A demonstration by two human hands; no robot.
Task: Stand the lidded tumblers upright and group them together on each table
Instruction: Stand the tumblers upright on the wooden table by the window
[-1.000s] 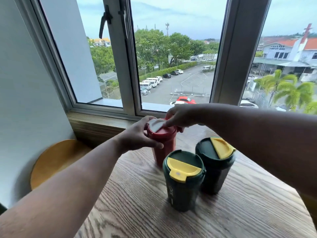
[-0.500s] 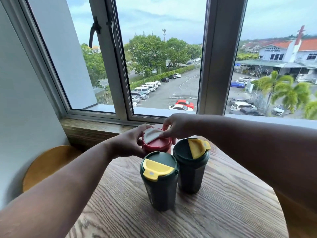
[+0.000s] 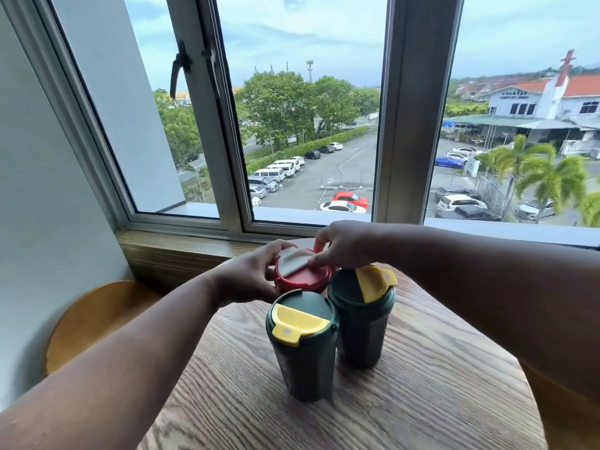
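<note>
Three lidded tumblers stand upright in a tight cluster on the wooden table (image 3: 422, 394). The red tumbler (image 3: 303, 280) with a white flap is at the back. My left hand (image 3: 250, 277) grips its left side near the lid. My right hand (image 3: 344, 245) rests on its lid from the right, fingertips on the white flap. A dark green tumbler with a yellow flap (image 3: 302, 345) is nearest me. A second green tumbler (image 3: 362, 316) stands just right of it. Most of the red tumbler's body is hidden behind the green ones.
A wooden sill (image 3: 175, 251) and a large window (image 3: 311, 125) lie right behind the table. A round yellow-brown stool seat (image 3: 94, 316) sits low at the left against the white wall (image 3: 48, 206). The table's edge drops off at the right.
Both hands have stayed on the red tumbler and brought it closer against the two green ones. The view has tilted up, showing more window.
</note>
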